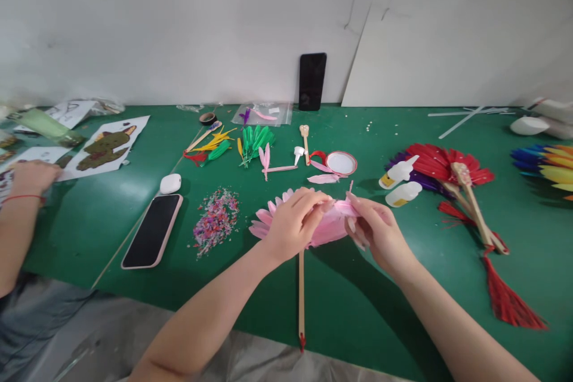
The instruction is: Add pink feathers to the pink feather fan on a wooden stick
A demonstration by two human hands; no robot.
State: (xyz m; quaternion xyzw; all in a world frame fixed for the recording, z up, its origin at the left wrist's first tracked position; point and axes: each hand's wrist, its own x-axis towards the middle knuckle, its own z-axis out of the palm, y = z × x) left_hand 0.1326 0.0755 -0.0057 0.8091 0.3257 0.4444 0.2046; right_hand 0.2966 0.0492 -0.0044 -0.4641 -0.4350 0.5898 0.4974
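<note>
A pink feather fan lies on the green table, its wooden handle pointing toward me and a red cord at the handle's tip. Above the fan's right side, my left hand and my right hand pinch a loose pink feather between them. Its thin quill stands up beside my right fingers. My left hand hides part of the fan's middle. Loose pink feathers rest just beyond the fan, next to a round white disc with a pink rim.
Two glue bottles, a red feather fan and a red tassel lie to the right. On the left are colourful chips, a phone and another person's hand. Green feathers lie behind; a second phone leans on the wall.
</note>
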